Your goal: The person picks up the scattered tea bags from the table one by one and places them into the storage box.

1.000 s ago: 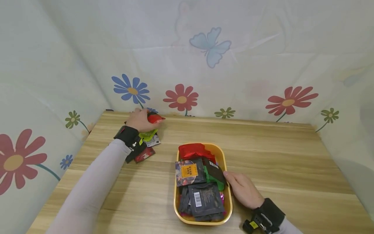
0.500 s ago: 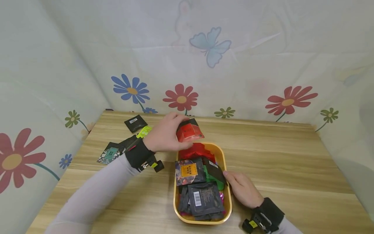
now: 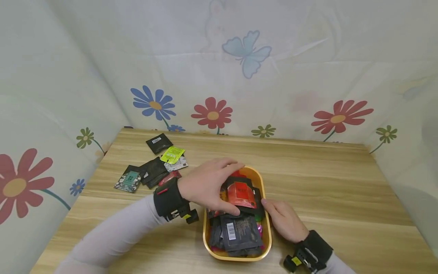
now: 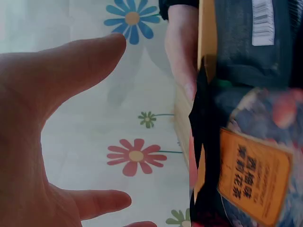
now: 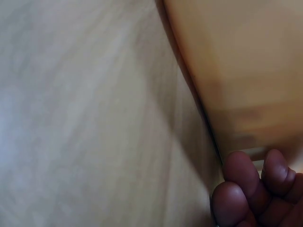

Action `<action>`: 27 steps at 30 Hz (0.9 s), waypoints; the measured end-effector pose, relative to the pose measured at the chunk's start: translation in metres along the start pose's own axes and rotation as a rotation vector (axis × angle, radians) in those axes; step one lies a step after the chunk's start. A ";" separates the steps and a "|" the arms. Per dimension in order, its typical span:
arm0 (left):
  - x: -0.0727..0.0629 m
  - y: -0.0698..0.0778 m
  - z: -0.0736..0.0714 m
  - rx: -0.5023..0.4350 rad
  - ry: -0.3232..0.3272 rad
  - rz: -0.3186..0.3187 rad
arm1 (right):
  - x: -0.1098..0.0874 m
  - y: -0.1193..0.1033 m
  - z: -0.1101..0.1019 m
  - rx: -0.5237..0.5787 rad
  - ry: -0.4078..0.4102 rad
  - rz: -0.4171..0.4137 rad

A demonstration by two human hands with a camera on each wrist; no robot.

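Head view: left hand [image 3: 207,186] above the left side of the yellow bin [image 3: 239,258], thumb and fingers spread. Red-and-black sachet [image 3: 241,195] lay face up in the bin, on top of other sachets, right of the left hand's gap. Right hand [image 3: 286,223] at the bin's right rim; its far fingers were hidden from above.

Left wrist view: a wide gap between thumb and fingers, holding nothing, which the head view left less certain. The orange-labelled sachet [image 4: 255,175], mostly covered by the hand in the head view, showed its printing plainly here.

Right wrist view (blurred): fingertips [image 5: 241,170] bent close to the bin's outer wall, a side the other views did not give. Whether they gripped it, cannot tell.

Surface: pale wood-grain desk [image 3: 325,179]. Left of the bin, loose sachets: yellow-green one [image 3: 172,155] overlapping a whitish one [image 3: 178,163], black one [image 3: 159,143] with barcode behind, teal-labelled one [image 3: 129,179] leftmost.

Room: pale sheeting around the desk, printed with a blue butterfly [image 3: 247,55] and coloured flowers.
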State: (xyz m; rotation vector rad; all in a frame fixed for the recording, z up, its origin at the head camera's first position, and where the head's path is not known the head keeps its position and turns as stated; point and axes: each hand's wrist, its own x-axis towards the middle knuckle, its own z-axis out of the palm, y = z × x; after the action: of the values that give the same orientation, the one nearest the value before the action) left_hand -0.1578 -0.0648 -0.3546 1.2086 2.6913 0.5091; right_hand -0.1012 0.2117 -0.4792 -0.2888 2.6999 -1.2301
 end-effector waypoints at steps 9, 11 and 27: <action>-0.008 -0.028 0.004 -0.033 0.044 -0.071 | -0.001 0.000 0.000 -0.030 0.005 -0.036; -0.009 -0.039 0.003 -0.025 0.057 -0.121 | -0.001 0.000 0.000 -0.032 0.006 -0.041; -0.019 -0.183 -0.017 0.062 0.143 -0.526 | -0.001 0.000 0.002 -0.017 0.017 -0.011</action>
State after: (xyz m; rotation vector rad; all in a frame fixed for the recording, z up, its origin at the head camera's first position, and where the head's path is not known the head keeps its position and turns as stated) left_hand -0.2774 -0.1966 -0.4049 0.4452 2.9971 0.4443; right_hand -0.0998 0.2105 -0.4800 -0.2968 2.7277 -1.2185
